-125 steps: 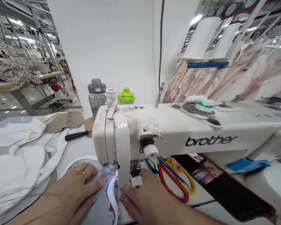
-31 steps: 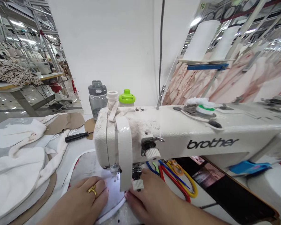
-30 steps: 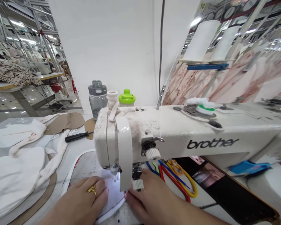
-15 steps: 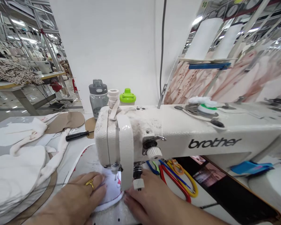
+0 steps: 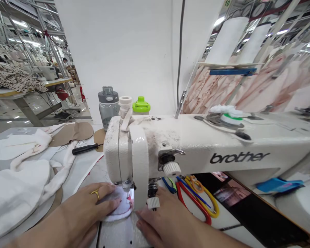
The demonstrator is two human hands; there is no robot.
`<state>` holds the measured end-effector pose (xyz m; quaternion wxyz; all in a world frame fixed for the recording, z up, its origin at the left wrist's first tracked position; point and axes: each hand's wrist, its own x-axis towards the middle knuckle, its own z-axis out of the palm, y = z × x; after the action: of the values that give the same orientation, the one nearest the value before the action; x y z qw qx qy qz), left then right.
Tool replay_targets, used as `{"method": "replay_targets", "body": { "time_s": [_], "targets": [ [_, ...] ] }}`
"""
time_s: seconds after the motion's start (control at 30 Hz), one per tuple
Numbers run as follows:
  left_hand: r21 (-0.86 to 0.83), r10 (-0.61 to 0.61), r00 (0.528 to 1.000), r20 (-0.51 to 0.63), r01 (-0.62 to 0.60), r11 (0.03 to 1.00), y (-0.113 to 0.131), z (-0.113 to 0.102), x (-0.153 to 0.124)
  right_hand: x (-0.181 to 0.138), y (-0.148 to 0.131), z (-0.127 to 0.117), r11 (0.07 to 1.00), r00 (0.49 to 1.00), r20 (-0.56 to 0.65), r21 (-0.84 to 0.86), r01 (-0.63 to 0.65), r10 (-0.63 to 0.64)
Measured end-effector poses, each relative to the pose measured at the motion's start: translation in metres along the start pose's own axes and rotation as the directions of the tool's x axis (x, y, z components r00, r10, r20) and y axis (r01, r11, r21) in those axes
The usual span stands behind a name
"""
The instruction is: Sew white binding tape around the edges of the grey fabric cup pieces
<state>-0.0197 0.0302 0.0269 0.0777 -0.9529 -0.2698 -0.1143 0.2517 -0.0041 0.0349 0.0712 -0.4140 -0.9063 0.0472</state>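
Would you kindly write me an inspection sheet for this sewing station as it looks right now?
Surface: grey table, crowded on the left.
Job's things: white fabric piece under the sewing machine.
Clutter: white fabric stack, screwdriver, scissors, two bottles.
Hands: left hand flat on the piece; right hand beside it, fingers on the bed.
Cables: grey cable on the wall.
Surroundings: thread cones, distant worktable.

A plain white wall (image 5: 134, 48) stands behind; ceiling lights (image 5: 18, 24) glare left.
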Motion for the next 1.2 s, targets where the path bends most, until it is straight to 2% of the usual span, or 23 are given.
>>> {"method": "replay_targets", "body": {
  "time_s": [0.23,0.33,0.53,0.8,1.03,1.2],
  "targets": [
    [-0.195,-0.090,0.986,0.138,0.116,0.974,-0.008,-0.004,0.009,0.001,-0.004,-0.004,1.000,0.997,0.074,0.009,-0.006,0.006],
    [-0.222,-0.075,0.985,0.155,0.108,0.969,-0.010,-0.002,0.013,0.003,-0.004,-0.005,0.999,0.995,0.101,0.039,-0.027,0.023],
    [-0.224,-0.064,0.998,0.024,0.068,0.972,-0.012,0.004,0.013,0.006,-0.006,-0.009,0.997,0.993,0.099,0.049,-0.063,0.058],
    [-0.142,-0.132,0.990,0.043,0.136,0.980,-0.006,0.004,0.015,0.005,-0.006,-0.003,0.997,0.994,0.094,0.042,-0.060,0.056],
    [-0.095,-0.110,0.991,0.074,0.116,0.989,-0.007,0.002,0.014,0.005,-0.006,-0.006,0.997,0.993,0.099,0.036,-0.066,0.063],
    [-0.107,-0.134,0.978,0.158,0.152,0.983,-0.009,0.001,0.012,0.002,-0.005,-0.006,0.997,0.995,0.095,0.066,-0.038,0.031]
  ]
}}
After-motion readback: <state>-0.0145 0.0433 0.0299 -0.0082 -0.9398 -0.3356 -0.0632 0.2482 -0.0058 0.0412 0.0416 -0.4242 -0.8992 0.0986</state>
